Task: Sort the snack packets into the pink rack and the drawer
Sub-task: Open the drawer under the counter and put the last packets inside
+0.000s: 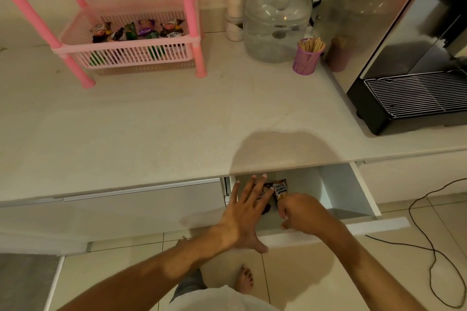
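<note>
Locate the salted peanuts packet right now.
Head view, lower centre: the salted peanuts packet stands in the open drawer, pinched by the right hand, beside the left hand.

This is a home kitchen or pantry corner. A pale stone-look worktop (151, 129) runs over white handleless drawers, one drawer (338, 184) pulled open. On the worktop stand a coffee machine (409, 63) with a wire drip grille, a large clear water bottle (276, 20) with a blue collar, a purple mesh cup of wooden stir sticks (308, 55) and a pink rack (126, 43) holding snack packets. The floor (316, 272) is cream tile, and bare feet show on it.
</note>
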### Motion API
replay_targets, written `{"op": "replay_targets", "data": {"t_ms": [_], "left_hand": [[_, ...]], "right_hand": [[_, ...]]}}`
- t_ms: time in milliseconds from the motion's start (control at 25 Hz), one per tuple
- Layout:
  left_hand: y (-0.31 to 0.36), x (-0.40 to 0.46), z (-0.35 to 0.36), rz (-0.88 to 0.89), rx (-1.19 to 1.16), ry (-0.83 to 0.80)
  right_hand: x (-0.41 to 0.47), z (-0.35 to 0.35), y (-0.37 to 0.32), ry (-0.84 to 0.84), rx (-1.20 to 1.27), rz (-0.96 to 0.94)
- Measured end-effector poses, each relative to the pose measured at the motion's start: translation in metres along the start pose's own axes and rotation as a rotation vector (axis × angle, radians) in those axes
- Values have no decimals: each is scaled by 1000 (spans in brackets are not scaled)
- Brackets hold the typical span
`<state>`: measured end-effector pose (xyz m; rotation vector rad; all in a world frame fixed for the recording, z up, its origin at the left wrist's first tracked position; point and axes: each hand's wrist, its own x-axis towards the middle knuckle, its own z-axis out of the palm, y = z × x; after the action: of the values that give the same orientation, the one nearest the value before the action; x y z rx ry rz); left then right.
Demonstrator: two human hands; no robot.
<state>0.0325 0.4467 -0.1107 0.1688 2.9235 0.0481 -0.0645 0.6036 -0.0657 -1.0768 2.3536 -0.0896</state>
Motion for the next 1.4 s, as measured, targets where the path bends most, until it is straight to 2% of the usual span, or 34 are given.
{"op": "replay_targets", "data": {"t_ms": [80, 240, 360, 480, 560, 680, 840, 1160, 1240, 1400], "left_hand": [[-5, 1, -2, -59, 44, 17], [-17, 7, -11, -142, 66, 65], [-27, 13, -21, -209, 6, 94], [-41, 25, -30, -245, 4, 84], [-55, 32, -36, -226, -105, 71], [-79, 32, -46, -235, -262, 170], [-102, 30, -50, -339, -323, 300], [-137, 14, -47, -490, -437, 373], [-147, 12, -49, -526, -447, 383], [-174, 8, -64, -575, -394, 455]], "right_hand": [[4, -1, -7, 110, -52, 28], [7, 8, -21, 269, 50, 85], [8, 30, -32, 203, 106, 52], [19, 51, -38, 135, 4, -10], [33, 57, -35, 132, -55, -15], [56, 60, -30, 120, -130, 18], [73, 60, -33, 94, -180, 56], [87, 50, -40, 109, -173, 169], [83, 48, -46, 49, -134, 177], [77, -4, -56, -327, -54, 49]]}}
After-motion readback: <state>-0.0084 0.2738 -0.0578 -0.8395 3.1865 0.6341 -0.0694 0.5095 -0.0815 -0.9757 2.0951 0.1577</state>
